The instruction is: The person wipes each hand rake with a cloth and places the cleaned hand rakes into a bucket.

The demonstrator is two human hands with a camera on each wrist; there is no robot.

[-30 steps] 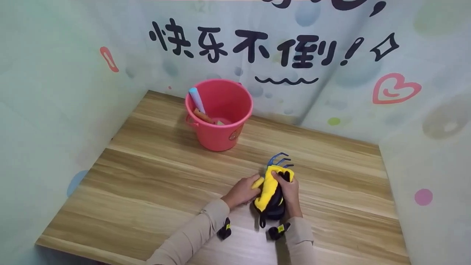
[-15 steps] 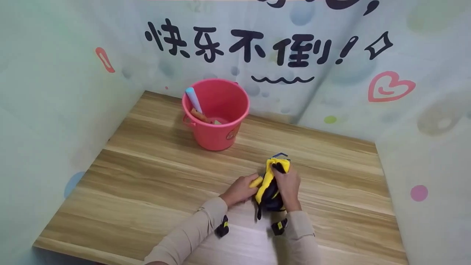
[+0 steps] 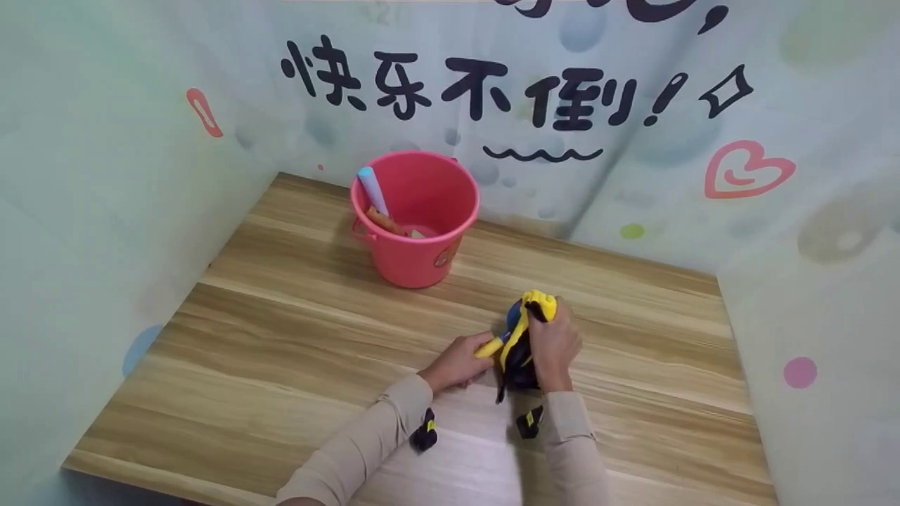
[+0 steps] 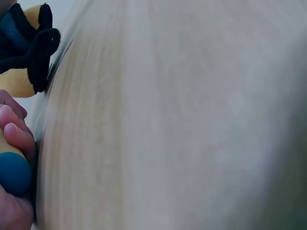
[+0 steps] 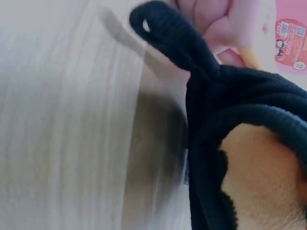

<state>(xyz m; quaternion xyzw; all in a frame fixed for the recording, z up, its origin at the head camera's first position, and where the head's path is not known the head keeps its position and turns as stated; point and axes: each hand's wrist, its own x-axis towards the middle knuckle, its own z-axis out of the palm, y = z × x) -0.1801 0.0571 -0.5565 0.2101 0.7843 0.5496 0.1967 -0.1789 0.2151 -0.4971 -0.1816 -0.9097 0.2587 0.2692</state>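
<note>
In the head view my left hand (image 3: pixel 460 363) grips the yellow handle (image 3: pixel 490 346) of a small hand rake, low over the table. Its blue head (image 3: pixel 514 318) is partly covered by a yellow and black cloth (image 3: pixel 541 302), and the tines are hidden. My right hand (image 3: pixel 557 349) clutches this cloth around the rake's head, with the black part hanging below. The left wrist view shows the handle's blue end cap (image 4: pixel 14 173) between my fingers. A black hanging loop (image 5: pixel 165 36) and fuzzy cloth edge stand out in the right wrist view.
A pink bucket (image 3: pixel 415 263) stands behind the hands, near the back wall. Inside it are a light blue stick (image 3: pixel 373 190) and an orange-brown piece (image 3: pixel 384 221). Wood-grain table (image 3: pixel 281 337) surrounds the hands, bounded by printed fabric walls (image 3: pixel 84 197).
My right hand has moved up and forward with the cloth, which now hides the blue tines that showed earlier. The left hand stays nearly in place on the handle.
</note>
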